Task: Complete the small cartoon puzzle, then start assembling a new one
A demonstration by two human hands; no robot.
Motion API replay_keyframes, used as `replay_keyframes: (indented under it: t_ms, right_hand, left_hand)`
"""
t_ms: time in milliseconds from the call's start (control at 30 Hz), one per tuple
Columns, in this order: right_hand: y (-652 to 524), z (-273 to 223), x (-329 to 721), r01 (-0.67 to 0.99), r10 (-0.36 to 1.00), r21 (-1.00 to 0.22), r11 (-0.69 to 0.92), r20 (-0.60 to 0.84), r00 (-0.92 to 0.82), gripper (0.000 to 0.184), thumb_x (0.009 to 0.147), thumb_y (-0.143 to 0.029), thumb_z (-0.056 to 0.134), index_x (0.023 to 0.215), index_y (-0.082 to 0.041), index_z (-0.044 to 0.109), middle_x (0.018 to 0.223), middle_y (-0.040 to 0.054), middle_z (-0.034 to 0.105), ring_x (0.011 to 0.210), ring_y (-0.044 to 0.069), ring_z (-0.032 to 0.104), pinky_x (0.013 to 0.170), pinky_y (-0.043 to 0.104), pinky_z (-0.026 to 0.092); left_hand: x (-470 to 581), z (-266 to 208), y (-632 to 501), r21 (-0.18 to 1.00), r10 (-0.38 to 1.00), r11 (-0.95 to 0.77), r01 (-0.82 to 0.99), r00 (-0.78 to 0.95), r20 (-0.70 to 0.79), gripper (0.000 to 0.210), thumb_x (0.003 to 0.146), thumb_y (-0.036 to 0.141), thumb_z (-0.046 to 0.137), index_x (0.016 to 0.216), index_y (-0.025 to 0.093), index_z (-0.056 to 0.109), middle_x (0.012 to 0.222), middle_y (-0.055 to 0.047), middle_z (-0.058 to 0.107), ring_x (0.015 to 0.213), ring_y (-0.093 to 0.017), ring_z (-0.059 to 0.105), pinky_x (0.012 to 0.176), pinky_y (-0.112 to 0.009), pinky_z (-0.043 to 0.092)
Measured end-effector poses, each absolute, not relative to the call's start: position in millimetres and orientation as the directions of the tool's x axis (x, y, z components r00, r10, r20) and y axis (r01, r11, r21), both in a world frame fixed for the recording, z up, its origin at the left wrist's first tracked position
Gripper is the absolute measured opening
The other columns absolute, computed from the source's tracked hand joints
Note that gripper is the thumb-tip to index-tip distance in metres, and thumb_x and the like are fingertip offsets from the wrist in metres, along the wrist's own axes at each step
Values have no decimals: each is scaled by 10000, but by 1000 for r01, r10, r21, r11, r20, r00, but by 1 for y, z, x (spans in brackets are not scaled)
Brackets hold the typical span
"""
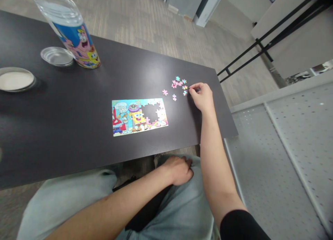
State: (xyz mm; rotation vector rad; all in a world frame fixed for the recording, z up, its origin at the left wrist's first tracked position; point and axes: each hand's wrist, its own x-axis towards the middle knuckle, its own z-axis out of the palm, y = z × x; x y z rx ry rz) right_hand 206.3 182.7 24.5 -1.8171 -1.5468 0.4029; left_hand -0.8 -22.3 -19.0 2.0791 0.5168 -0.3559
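On the dark table lies a cartoon jigsaw puzzle point(126, 117), its left part filled and an irregular gap right of its middle. Several loose puzzle pieces point(180, 83), mostly pink and light blue, are scattered beyond its upper right corner. At the right edge of those pieces, my right hand point(202, 96) has thumb and forefinger pinched together; whatever they may hold is hidden. My left hand point(179, 170) rests on my thigh below the table edge, its fingers curled in and partly out of sight, with nothing seen in it.
A tall clear canister point(80, 42) with a cartoon label stands at the back left of the table point(65, 129). Beside it lie a round metallic lid point(57, 56) and a shallow round tin point(16, 79). A grey perforated panel point(275, 156) runs along the right.
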Motion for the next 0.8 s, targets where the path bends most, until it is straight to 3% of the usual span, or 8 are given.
replay_keyframes:
  t_ms: [200, 333, 500, 667, 800]
  right_hand:
    - [182, 23, 202, 712, 942, -698, 77, 285, 176, 232, 969, -404, 1004, 1040, -311, 803, 1060, 51, 727, 1092, 291, 605, 1031, 449, 504]
    - [181, 24, 201, 705, 957, -704, 88, 255, 135, 148, 976, -400, 963, 1021, -302, 861, 1125, 73, 771, 1047, 278, 610, 1111, 475, 528]
    - [185, 19, 203, 679, 960, -732, 63, 229, 159, 231, 945, -424, 1021, 1074, -332, 854, 1125, 62, 795, 876, 273, 607, 960, 496, 607]
    - [186, 21, 204, 723, 970, -689, 46, 205, 133, 205, 965, -430, 1041, 1053, -310, 900, 1227, 118, 841, 936, 312, 743, 983, 538, 694]
    - [183, 23, 200, 713, 977, -701, 0, 152, 149, 154, 990, -413, 1000, 1017, -314, 886, 1134, 108, 911, 957, 352, 821, 1059, 596, 746]
  left_hand:
    - [-1, -18, -23, 732, 231, -476, 487, 872, -431, 714, 1242, 427, 458, 1792, 89, 763, 1626, -329, 869, 1370, -480, 937, 1113, -543, 734]
    - [-2, -16, -23, 732, 217, -485, 479, 876, -430, 734, 1238, 407, 416, 1791, 52, 742, 1627, -336, 859, 1404, -507, 924, 1131, -577, 738]
    - [-2, -13, -22, 733, 210, -487, 476, 878, -430, 720, 1240, 383, 406, 1782, 46, 740, 1639, -340, 848, 1438, -503, 917, 1175, -586, 735]
    - [-2, -14, -23, 731, 214, -483, 482, 875, -435, 718, 1248, 397, 425, 1798, 60, 739, 1642, -330, 853, 1442, -500, 916, 1168, -585, 744]
    - [-2, -17, -25, 728, 234, -475, 494, 868, -437, 702, 1258, 423, 441, 1792, 103, 766, 1641, -310, 868, 1414, -483, 924, 1155, -578, 753]
